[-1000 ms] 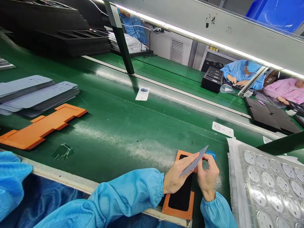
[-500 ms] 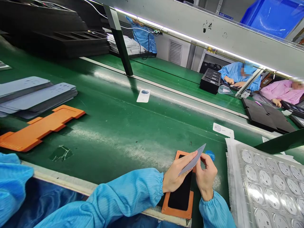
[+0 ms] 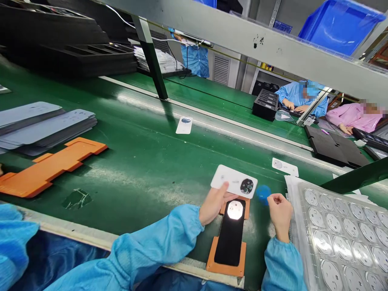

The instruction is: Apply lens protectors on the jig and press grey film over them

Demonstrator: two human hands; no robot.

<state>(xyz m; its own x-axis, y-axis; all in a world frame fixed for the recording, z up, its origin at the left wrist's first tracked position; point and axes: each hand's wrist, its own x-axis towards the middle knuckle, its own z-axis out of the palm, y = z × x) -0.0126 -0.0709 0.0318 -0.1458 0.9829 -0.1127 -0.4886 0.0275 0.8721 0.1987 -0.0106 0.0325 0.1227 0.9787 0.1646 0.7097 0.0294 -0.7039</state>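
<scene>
A white rectangular panel [image 3: 226, 180] with a dark round camera-like print is in my left hand [image 3: 214, 204], thumb on its face. Below it lies an orange fixture [image 3: 226, 270] with a black inset [image 3: 228, 242], and a shiny rounded piece [image 3: 235, 209] sits at the inset's upper end. My right hand [image 3: 280, 214] is closed, fingertips pinched at the edge of a thin blue round film [image 3: 263, 193]; the film lies or hangs just left of them. Whether the fingertips touch the film is hard to tell.
A clear tray [image 3: 321, 232] of round pieces stands at the right. Two white cards [image 3: 183, 125] [image 3: 285, 166] lie farther back. Grey sheets [image 3: 51, 127] and an orange plate [image 3: 57, 163] are at the left. Co-workers [image 3: 301, 97] sit across the bench.
My left hand has turned the panel so its white face shows. My right hand has moved right, away from the panel. The blue film shows more fully, and the shiny piece on the inset is now visible.
</scene>
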